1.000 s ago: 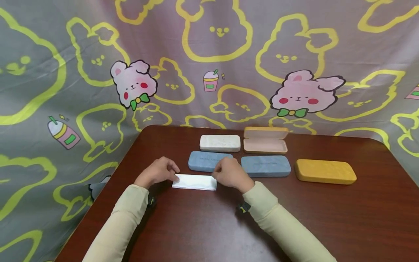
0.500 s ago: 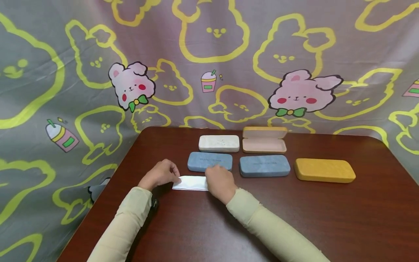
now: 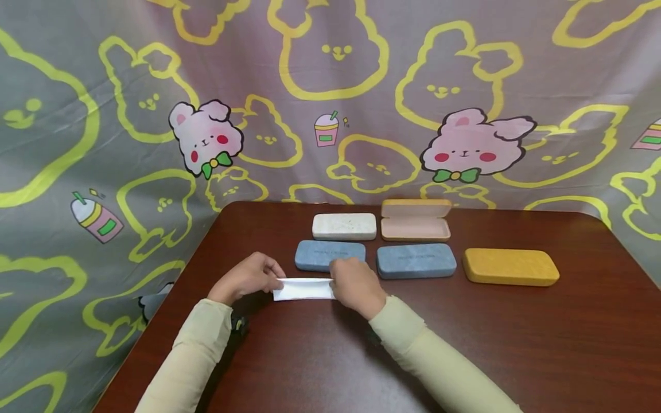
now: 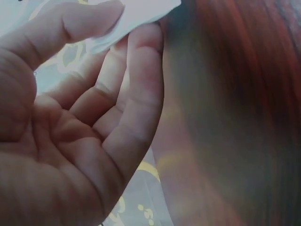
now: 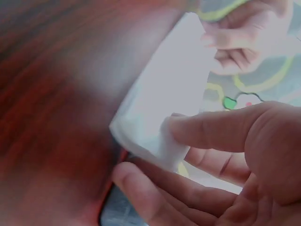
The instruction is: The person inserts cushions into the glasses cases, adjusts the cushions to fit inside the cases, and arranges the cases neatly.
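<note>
A folded white sheet [image 3: 307, 288], cloth or paper, is stretched in a narrow strip between both hands over the table [image 3: 330, 355]. My left hand [image 3: 252, 276] pinches its left end; in the left wrist view the thumb lies on top of the sheet [image 4: 146, 16] and fingers are under it. The other end is held by my right hand [image 3: 358, 288]. In the right wrist view its thumb presses on the sheet [image 5: 162, 89], with fingers beneath and one fingertip apart from the edge. Just behind the right hand lies a blue glasses case [image 3: 322, 253], partly covered by it.
A second blue glasses case [image 3: 415, 261] and a yellow case [image 3: 511, 267] lie to the right. Behind them are a white case [image 3: 345, 226] and an opened case with a pink lining [image 3: 415, 228]. A patterned curtain [image 3: 372, 115] hangs behind the table.
My right hand first shifted left along the sheet, covering its right end, then moved slightly back right. The left hand keeps its pinch on the left end. The cases have stayed put.
</note>
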The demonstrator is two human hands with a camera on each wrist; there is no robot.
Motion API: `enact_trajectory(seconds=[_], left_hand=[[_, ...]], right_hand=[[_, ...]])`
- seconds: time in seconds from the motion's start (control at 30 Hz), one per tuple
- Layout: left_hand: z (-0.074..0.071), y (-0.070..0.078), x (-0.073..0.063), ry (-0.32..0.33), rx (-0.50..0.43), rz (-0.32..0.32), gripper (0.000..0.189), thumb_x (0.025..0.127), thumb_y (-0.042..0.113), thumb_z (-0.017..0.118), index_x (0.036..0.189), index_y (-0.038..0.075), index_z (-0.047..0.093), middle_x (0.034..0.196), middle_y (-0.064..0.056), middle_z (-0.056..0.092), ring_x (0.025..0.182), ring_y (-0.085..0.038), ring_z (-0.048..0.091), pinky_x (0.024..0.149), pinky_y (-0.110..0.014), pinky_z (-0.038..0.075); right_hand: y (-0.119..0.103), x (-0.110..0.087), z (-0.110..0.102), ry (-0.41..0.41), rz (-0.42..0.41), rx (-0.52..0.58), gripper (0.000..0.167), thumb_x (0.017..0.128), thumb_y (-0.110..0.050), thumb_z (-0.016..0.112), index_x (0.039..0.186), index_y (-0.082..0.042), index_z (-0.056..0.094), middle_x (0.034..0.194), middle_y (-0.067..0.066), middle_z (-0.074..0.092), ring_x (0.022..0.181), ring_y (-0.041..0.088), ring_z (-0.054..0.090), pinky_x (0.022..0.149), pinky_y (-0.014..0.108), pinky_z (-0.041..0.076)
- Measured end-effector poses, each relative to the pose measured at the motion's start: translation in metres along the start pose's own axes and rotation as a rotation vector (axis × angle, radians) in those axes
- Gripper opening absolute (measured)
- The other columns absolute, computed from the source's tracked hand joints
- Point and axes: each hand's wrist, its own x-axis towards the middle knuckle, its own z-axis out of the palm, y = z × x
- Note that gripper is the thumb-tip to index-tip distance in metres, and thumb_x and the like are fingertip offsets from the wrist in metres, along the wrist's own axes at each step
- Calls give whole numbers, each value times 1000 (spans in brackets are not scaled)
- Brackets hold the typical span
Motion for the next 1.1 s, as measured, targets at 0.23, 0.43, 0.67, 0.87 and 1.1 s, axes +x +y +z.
enact_trajectory(seconds=[0.23,0.43,0.67,0.87,1.1], left_hand=[[-6,0,-4,-56,-109,63,7,83,4,78,88,0,76,82,-10,69,71,-24,63,67,-41,57],[-8,12,-5,-48,-209,133,11,88,6,75,95,-3,75,88,-13,70,77,-29,65,75,-51,57],[-4,45,3,-26,-381,141,23,90,9,76,107,-6,72,103,-18,69,82,-32,66,73,-39,59],[4,73,18,9,-426,137,21,88,8,78,103,-5,72,92,-17,70,70,-24,65,69,-35,59],[16,98,30,1,-481,194,19,86,5,80,99,-5,72,85,-16,71,64,-23,66,69,-35,59]], right_hand=[[14,-6,-22,13,-26,249,24,85,-12,75,65,-17,62,58,-9,54,52,10,49,55,31,45],[32,-8,-36,-16,20,548,11,83,-6,77,74,-10,71,66,-3,63,58,12,56,57,30,48],[53,-15,-57,-8,122,788,4,89,-2,72,86,0,72,70,9,66,66,36,65,59,38,53],[74,-20,-78,41,194,805,9,90,-4,71,94,4,73,85,10,68,72,23,63,70,42,57],[97,-27,-103,94,259,788,19,92,-8,71,106,5,74,101,15,70,79,24,63,72,40,57]])
